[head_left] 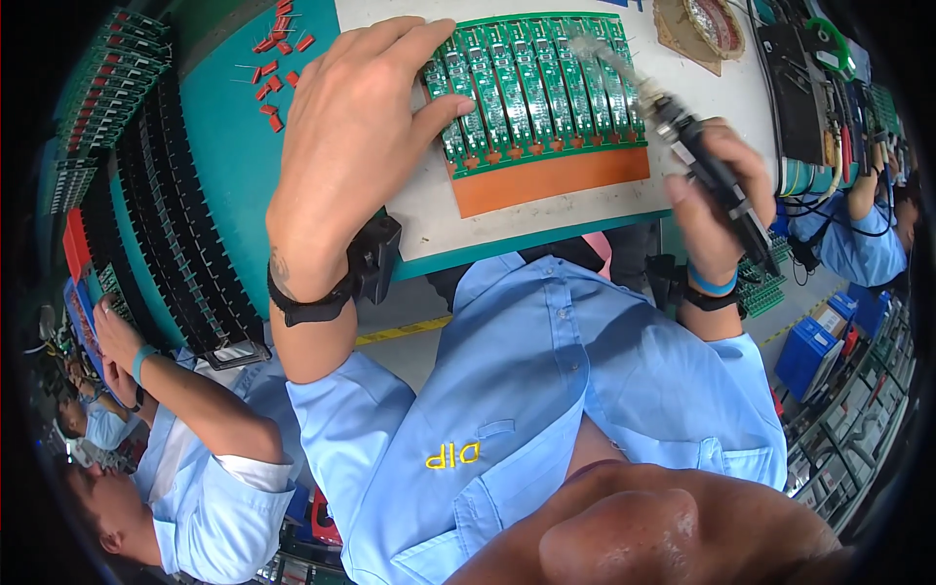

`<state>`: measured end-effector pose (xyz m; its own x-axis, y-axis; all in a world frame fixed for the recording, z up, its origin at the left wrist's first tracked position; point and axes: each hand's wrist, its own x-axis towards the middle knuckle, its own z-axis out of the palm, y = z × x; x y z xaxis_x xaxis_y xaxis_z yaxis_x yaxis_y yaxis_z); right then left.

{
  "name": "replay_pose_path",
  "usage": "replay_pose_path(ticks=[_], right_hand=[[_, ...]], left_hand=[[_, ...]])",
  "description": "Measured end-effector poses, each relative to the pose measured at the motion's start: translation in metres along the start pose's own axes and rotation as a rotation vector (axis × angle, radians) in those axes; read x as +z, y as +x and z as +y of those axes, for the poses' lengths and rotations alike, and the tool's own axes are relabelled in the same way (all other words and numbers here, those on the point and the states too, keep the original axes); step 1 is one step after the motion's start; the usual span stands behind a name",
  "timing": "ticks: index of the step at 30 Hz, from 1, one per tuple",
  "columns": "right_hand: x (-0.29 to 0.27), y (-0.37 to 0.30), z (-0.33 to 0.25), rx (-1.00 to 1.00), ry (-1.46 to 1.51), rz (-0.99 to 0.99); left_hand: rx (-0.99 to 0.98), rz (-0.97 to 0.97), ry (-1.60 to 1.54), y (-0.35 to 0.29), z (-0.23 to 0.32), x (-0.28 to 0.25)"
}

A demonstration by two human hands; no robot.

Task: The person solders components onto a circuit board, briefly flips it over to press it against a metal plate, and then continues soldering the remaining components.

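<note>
A green circuit board panel [536, 88], split into several narrow strips, lies on an orange-brown sheet [556, 183] on the pale worktop. My left hand [351, 127] holds the panel's left side, the thumb on its face and the fingertips at its far left corner. In my right hand [704, 226] is a black pen-shaped tool [721, 177] with a metal front and a pale tip, its fingers closed round the body. The tip is smeared by motion over the panel's far right part, so its kind and whether it touches cannot be made out.
Loose red components [276, 122] with wire leads lie on the green mat [216, 127]. Black slotted racks [185, 195] and stacked boards [112, 88] stand left. A round container [715, 27] and green tape roll [831, 47] are far right. Co-workers [210, 487] sit on both sides.
</note>
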<state>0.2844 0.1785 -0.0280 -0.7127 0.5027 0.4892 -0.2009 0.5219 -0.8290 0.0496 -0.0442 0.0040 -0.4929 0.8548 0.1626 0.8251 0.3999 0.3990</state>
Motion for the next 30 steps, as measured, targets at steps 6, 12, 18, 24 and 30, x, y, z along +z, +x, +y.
replay_pose_path(ticks=[6, 12, 18, 24, 30], right_hand=[[0.039, 0.009, -0.011, 0.009, 0.130, -0.359], [0.048, 0.010, -0.010, 0.027, 0.067, -0.368], [0.049, 0.011, -0.010, 0.054, 0.048, -0.375], [0.050, 0.013, -0.011, 0.047, 0.046, -0.390], [0.050, 0.013, -0.010, 0.049, 0.051, -0.397]], left_hand=[[-0.043, -0.014, -0.013, -0.003, 0.000, -0.007], [-0.049, -0.036, 0.021, -0.005, 0.001, -0.004], [-0.088, -0.050, 0.082, 0.001, 0.016, -0.011], [-0.100, -0.059, 0.069, 0.002, 0.016, -0.012], [-0.107, -0.052, 0.078, 0.001, 0.016, -0.011]])
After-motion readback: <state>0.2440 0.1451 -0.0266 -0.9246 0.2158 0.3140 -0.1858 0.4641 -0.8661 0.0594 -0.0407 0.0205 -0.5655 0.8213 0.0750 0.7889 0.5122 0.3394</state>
